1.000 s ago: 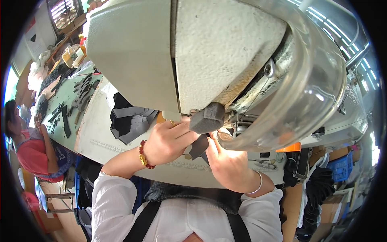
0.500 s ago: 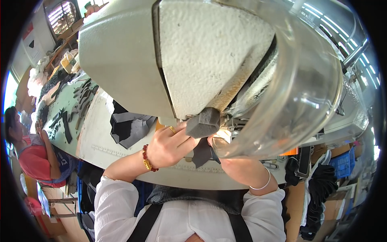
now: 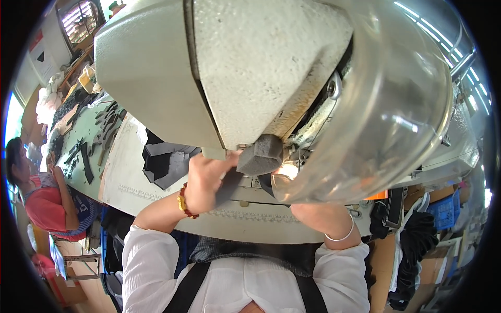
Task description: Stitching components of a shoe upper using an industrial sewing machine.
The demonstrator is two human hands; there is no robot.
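Observation:
My left hand (image 3: 205, 177), with a red bead bracelet on its wrist, grips a dark grey fabric piece (image 3: 227, 189) and holds it up under the head of a big cream sewing machine (image 3: 235, 68). A grey foam block (image 3: 261, 155) on the machine sits just right of my fingers. My right hand (image 3: 312, 213) reaches under the machine's clear plastic guard (image 3: 391, 120). Only its wrist, with a white bangle, shows plainly, and the fingers are hidden behind the guard.
A heap of dark grey cut pieces (image 3: 164, 163) lies on the pale work table (image 3: 156, 201) left of my hand. More dark pieces cover the green table (image 3: 78, 151) further left, where another person in a red top (image 3: 39, 201) sits. Dark clothes and a blue crate (image 3: 443, 214) are at the right.
The view has moved closer to the machine. My left hand has risen with the fabric toward the foam block. My right hand has slipped further under the clear guard.

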